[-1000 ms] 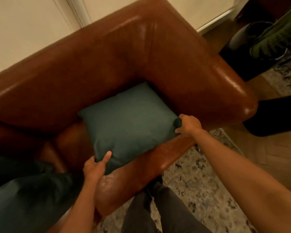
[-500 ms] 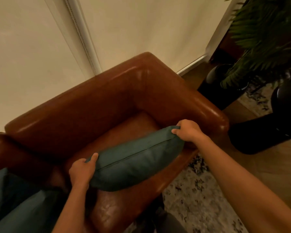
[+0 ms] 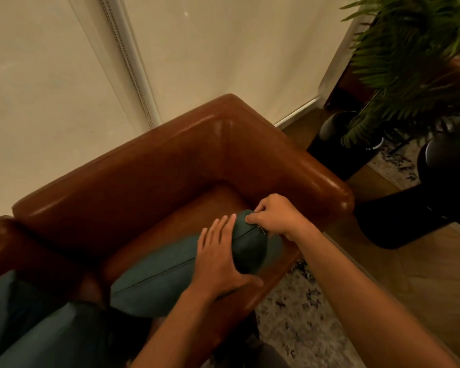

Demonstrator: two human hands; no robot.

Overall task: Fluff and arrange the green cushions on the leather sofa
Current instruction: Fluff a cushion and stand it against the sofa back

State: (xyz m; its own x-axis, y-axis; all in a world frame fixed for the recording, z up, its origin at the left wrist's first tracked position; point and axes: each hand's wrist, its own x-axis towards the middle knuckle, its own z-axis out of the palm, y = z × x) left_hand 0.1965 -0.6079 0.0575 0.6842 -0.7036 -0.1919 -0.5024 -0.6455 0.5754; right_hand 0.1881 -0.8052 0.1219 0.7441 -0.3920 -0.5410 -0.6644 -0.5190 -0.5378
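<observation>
One brown leather sofa [image 3: 154, 181] is seen across the middle of the frame. Two green cushions are counted: one cushion [image 3: 154, 277] at lower centre and another cushion [image 3: 37, 330] at lower left. Two hands are visible, the left hand [image 3: 218, 258] and the right hand [image 3: 274, 213]. One potted plant [image 3: 409, 62] is seen at upper right, and one patterned rug [image 3: 298, 322] at lower right.

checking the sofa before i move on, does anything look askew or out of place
The dark green fabric cushion lies edge-up across the brown leather sofa seat, its end overhanging the front, gripped by the left hand and right hand.
</observation>
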